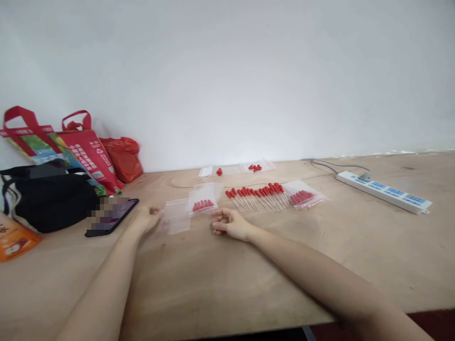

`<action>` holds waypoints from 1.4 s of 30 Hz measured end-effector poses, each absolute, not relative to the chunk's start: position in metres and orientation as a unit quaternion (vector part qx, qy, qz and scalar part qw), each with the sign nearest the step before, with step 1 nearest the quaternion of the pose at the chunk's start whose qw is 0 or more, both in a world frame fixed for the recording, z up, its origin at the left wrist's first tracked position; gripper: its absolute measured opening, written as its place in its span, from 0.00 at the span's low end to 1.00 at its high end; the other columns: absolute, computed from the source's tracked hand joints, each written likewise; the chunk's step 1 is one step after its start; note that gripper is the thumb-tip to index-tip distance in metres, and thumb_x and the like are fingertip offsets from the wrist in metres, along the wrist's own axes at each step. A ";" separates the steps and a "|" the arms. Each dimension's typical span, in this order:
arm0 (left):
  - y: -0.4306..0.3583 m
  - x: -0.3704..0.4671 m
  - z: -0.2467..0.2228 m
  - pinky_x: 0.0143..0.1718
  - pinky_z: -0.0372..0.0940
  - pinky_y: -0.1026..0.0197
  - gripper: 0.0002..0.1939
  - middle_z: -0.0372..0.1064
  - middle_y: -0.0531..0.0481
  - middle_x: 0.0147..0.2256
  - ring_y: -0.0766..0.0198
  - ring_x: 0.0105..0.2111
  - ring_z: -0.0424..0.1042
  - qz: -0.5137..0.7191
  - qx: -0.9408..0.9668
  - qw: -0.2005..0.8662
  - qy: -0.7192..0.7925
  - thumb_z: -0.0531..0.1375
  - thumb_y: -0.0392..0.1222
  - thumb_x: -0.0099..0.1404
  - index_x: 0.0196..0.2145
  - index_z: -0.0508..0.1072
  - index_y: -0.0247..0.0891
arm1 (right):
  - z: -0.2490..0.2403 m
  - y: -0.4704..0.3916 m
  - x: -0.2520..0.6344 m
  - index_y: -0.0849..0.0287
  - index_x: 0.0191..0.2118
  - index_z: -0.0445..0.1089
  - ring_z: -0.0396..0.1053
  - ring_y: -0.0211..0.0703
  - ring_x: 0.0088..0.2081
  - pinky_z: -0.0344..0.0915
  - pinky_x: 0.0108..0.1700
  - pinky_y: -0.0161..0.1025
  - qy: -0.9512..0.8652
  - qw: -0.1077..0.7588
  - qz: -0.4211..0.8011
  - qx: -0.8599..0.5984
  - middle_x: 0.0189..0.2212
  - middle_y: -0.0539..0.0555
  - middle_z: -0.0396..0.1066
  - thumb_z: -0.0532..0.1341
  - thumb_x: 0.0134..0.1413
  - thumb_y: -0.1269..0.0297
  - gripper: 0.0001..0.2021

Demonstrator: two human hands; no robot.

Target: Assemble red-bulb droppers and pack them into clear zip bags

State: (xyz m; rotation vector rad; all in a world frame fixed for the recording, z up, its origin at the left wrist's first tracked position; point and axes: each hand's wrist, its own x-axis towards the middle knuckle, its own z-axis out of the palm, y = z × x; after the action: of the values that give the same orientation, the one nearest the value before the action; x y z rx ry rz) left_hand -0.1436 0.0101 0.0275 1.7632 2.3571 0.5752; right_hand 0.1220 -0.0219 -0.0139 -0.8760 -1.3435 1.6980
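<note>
My left hand (148, 218) rests on the table at the left edge of some flat clear bags (177, 217); its fingers are curled, and whether they hold anything is too small to tell. My right hand (229, 224) lies palm inward with its fingers loosely bent and apart, nothing in them. Just beyond it is a clear bag with several red rubber bulbs (203, 205). Several droppers with red bulbs (261, 193) and clear stems lie in a row to the right. Beside them sits another clear bag holding red bulbs (302, 197).
Near the wall lie small bags with red pieces (255, 167). A phone (113, 217), a black bag (53, 199), red shopping bags (87, 154) and an orange packet (16, 239) stand left. A power strip (386, 191) lies right on the wooden table (213, 289).
</note>
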 end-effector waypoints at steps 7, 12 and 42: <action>0.003 -0.089 0.026 0.36 0.62 0.59 0.29 0.70 0.35 0.39 0.47 0.41 0.68 0.090 0.671 0.074 0.732 0.58 0.59 0.46 0.35 0.71 0.29 | -0.015 -0.063 0.189 0.62 0.34 0.64 0.64 0.29 0.22 0.62 0.30 0.33 -0.572 0.358 0.666 -0.318 0.22 0.46 0.66 0.66 0.35 0.58 0.19; 0.001 -0.098 0.032 0.37 0.63 0.58 0.12 0.73 0.41 0.34 0.49 0.39 0.70 0.067 0.649 0.037 0.757 0.55 0.43 0.55 0.32 0.75 0.36 | -0.012 -0.071 0.215 0.63 0.33 0.65 0.65 0.30 0.23 0.63 0.30 0.32 -0.564 0.358 0.672 -0.320 0.21 0.46 0.66 0.66 0.35 0.57 0.18; -0.035 -0.038 0.045 0.30 0.66 0.60 0.37 0.60 0.43 0.49 0.67 0.26 0.69 0.205 0.718 0.484 0.457 0.65 0.43 0.40 0.51 0.62 0.43 | -0.006 -0.061 0.215 0.62 0.43 0.54 0.68 0.35 0.19 0.69 0.25 0.35 -0.418 0.415 0.660 -0.467 0.18 0.43 0.65 0.66 0.31 0.79 0.29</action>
State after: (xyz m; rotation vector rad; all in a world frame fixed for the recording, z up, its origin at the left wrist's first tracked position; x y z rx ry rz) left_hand -0.0377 -0.0354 0.0449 1.7481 1.1125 0.5005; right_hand 0.2151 -0.0608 -0.0056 -1.1731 -1.0511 1.6572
